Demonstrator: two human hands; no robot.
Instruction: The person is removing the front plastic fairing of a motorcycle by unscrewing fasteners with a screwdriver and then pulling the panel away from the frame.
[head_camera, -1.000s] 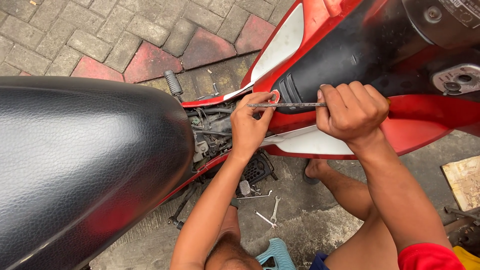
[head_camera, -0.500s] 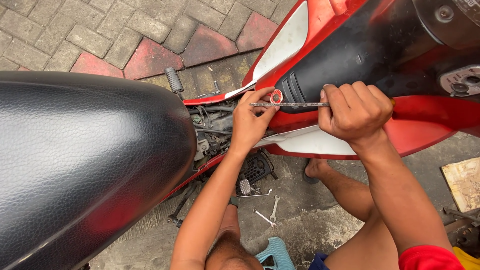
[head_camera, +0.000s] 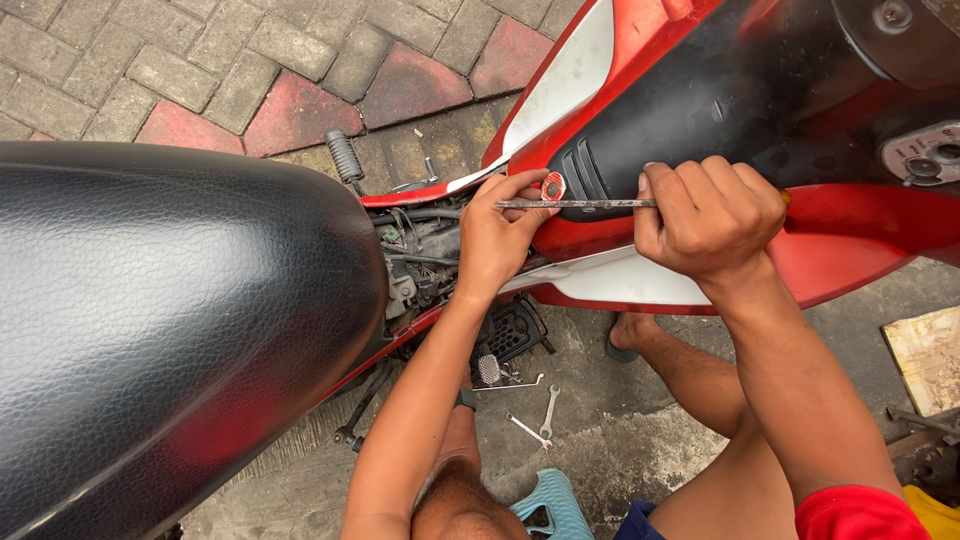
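Head view — both hands (head_camera: 600, 225) unmoved on screwdriver (head_camera: 575, 204).

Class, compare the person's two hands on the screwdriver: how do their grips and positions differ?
The right hand wraps the handle end of the screwdriver in a closed fist; the left hand only pinches the shaft near its tip with fingertips. The right hand lies over the black panel; the left hand sits nearer the black seat, by the exposed wiring. Both hold the same tool.
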